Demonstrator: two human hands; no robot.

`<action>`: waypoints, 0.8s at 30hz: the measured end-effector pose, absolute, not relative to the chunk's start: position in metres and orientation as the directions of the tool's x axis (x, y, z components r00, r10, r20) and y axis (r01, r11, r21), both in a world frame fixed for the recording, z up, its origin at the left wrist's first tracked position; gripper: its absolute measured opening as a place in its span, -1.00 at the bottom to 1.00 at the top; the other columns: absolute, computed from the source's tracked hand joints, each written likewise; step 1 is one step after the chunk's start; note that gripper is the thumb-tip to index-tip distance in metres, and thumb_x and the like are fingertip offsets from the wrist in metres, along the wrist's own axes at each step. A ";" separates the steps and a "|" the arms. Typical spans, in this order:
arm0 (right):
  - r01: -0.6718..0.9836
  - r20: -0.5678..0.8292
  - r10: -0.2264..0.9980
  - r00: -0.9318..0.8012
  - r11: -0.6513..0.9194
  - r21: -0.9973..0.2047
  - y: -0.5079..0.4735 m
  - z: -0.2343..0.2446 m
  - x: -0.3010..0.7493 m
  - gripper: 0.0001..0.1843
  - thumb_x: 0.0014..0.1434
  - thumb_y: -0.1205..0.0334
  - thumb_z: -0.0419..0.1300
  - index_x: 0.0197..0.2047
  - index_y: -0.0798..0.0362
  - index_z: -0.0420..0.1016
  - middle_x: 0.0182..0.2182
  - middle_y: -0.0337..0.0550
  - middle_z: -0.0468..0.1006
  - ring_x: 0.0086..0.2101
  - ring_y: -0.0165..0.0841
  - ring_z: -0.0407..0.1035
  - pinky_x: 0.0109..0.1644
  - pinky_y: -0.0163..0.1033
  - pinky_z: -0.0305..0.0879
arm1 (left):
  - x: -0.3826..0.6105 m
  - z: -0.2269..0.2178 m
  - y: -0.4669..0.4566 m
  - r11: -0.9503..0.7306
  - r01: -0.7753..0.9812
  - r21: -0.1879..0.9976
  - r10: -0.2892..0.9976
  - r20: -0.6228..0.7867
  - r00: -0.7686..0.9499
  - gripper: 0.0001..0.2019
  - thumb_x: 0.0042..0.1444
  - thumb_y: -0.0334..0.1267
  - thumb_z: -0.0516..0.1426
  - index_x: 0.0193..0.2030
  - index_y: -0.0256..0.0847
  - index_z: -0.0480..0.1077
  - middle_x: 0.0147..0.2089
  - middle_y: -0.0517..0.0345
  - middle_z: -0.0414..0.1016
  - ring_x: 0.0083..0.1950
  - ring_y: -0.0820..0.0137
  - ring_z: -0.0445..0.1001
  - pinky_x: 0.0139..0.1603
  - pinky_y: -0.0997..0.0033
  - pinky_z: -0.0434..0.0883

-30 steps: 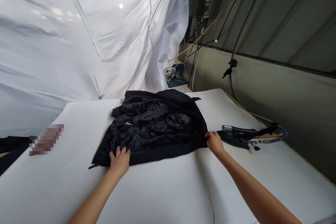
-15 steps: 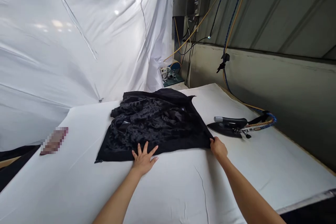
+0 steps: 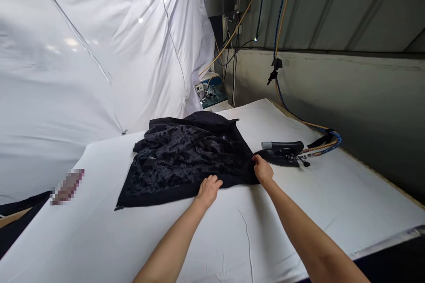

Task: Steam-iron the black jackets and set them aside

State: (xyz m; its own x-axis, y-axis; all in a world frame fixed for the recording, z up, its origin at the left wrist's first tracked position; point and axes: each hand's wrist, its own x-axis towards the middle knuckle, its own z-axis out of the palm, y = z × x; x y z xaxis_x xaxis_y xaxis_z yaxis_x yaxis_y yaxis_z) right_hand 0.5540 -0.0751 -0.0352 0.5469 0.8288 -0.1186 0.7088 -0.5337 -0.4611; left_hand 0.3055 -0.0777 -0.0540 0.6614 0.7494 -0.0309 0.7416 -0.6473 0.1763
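Observation:
A black jacket lies spread on the white-covered table, its shiny, plush-looking inner side facing up. A small pull or tab shows at its near left corner. At the near edge, my left hand has its fingers bent together on the hem. My right hand pinches the jacket's right edge, close to the near right corner. Just beyond that hand, an iron with a black handle rests on the table, its tip close to my fingers.
Blue and orange hoses run from the iron up along the grey wall. White sheeting hangs at the left and back. Small equipment stands beyond the far edge. A pixelated patch covers something at the left table edge.
My left hand has slid right along the hem, and its spread fingers have drawn together. My right hand has moved up the right edge, still gripping it. The view has shifted slightly.

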 end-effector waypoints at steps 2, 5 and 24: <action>0.703 -0.027 0.816 0.577 -0.513 -0.493 -0.084 -0.038 0.557 -0.62 0.19 0.27 -0.19 -0.15 -0.12 0.41 -0.19 -0.20 0.46 -0.25 -0.33 0.33 -0.35 -0.30 0.12 | 0.328 -0.050 -0.075 -0.705 0.674 0.221 0.692 0.005 0.722 -0.64 0.18 -0.41 -0.15 -0.03 -0.05 0.35 -0.04 0.16 0.31 -0.02 0.40 0.23 -0.03 0.42 0.25; 0.673 0.044 0.790 0.611 -0.489 -0.555 -0.091 -0.040 0.562 -0.63 0.18 0.26 -0.16 -0.18 -0.11 0.46 -0.24 -0.24 0.47 -0.26 -0.36 0.32 -0.33 -0.31 0.12 | 0.360 -0.044 -0.068 -0.702 0.663 0.260 0.676 -0.049 0.735 -0.55 0.19 -0.43 -0.19 0.15 0.06 0.18 -0.09 0.18 0.31 -0.07 0.42 0.28 -0.06 0.45 0.27; 0.877 0.091 0.889 0.450 -0.420 -0.234 -0.102 -0.047 0.569 -0.68 0.14 0.33 -0.08 -0.19 -0.03 0.46 -0.21 -0.04 0.45 -0.14 -0.19 0.26 -0.15 -0.17 0.13 | 0.410 -0.061 -0.062 -0.459 0.869 0.183 0.874 -0.081 0.479 -0.36 0.02 0.25 -0.14 0.24 0.13 0.02 0.31 0.06 -0.08 0.25 -0.14 -0.15 0.01 -0.52 -0.32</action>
State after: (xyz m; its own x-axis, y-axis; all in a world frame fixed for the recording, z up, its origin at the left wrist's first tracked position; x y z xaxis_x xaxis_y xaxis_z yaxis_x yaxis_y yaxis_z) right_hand 0.5692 -0.1025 -0.0468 0.4496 0.8886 0.0906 0.8769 -0.4198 -0.2342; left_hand 0.4098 -0.0622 -0.0606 0.4787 0.8742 -0.0814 0.8693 -0.4590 0.1832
